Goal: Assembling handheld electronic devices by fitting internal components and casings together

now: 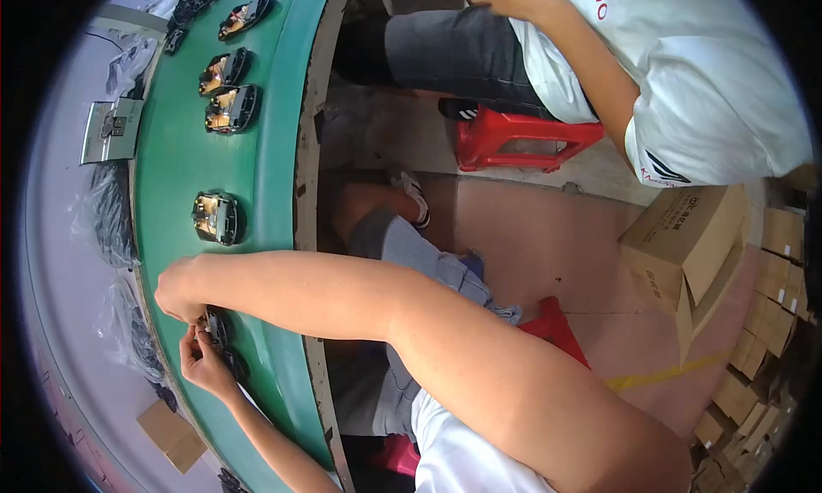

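Note:
A small black housing (pixel 217 328) with exposed inner parts lies on the green belt (pixel 278 193), between my hands. My right hand (pixel 180 289) reaches over it from above in the picture, closed with its fingers bent down to the housing's edge; their tips are mostly hidden. On the other side, my left hand (pixel 205 366) pinches thumb and fingers together at that same edge, around something too small to make out. Another dark piece (pixel 234 364) sits close beside the left hand. Further along, an open black housing (pixel 216 218) shows coppery and pale parts inside.
Several similar housings (pixel 231 108) stand up the belt. Plastic-bagged black parts (pixel 111 215) and a silvery box (pixel 112 131) line its far edge. A co-worker (pixel 719 90) sits by a red stool (pixel 527 137). An open carton (pixel 685 245) and stacked boxes (pixel 775 279) are on the right.

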The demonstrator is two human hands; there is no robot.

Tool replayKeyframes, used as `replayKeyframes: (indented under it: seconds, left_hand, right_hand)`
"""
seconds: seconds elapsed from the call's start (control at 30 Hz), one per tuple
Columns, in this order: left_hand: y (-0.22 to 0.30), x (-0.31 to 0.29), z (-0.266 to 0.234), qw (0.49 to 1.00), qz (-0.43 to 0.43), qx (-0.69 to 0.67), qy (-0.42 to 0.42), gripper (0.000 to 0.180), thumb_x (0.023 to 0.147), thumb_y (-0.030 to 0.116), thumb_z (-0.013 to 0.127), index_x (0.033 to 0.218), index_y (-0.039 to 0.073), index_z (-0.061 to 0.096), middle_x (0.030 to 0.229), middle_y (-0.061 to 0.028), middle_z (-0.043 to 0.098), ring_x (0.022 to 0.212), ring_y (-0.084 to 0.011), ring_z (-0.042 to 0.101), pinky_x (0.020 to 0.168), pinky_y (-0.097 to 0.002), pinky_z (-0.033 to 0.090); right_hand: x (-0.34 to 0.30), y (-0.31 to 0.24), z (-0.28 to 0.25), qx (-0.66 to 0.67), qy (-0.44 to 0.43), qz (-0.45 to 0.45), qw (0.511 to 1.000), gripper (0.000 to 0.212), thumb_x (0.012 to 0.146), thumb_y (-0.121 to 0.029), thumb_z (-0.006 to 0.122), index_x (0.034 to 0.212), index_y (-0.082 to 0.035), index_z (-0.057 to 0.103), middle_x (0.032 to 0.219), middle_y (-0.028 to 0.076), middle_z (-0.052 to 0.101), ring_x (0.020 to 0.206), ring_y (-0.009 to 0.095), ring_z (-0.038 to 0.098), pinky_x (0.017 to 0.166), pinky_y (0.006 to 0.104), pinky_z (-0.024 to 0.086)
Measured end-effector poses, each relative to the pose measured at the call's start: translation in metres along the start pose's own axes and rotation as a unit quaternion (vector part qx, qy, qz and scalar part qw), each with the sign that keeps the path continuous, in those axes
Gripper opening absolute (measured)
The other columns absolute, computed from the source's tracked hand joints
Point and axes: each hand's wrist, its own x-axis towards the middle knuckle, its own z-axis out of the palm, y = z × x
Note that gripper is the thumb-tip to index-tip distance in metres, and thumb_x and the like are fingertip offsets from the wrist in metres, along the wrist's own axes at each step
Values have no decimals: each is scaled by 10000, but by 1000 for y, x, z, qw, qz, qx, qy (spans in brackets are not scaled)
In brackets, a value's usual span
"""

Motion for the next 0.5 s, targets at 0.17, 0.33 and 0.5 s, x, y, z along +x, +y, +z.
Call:
replayKeyframes:
  seconds: [0.17,0.33,0.5]
  left_hand:
    - [-2,2,-4,1000,10,24,1,223,969,180,717,1072,-17,738,655,64,477,577,-30,389,510,-222,271]
    - [-6,5,-2,999,42,31,6,233,967,183,720,1078,-21,736,666,65,489,594,-30,394,521,-219,277]
    - [-8,4,-3,1000,17,16,4,210,972,163,710,1065,-24,735,680,52,537,590,-31,418,515,-215,295]
  right_hand:
    - [-1,-3,1,-10,1,-15,1000,166,795,-213,738,947,-195,802,1031,55,767,1019,256,712,844,409,567]
    - [4,2,5,-25,19,-20,999,180,802,-207,722,961,-177,800,1042,79,765,1018,270,713,856,414,568]
    - [4,1,6,-21,48,-23,998,169,779,-188,723,929,-172,800,1005,80,768,975,282,723,828,410,576]
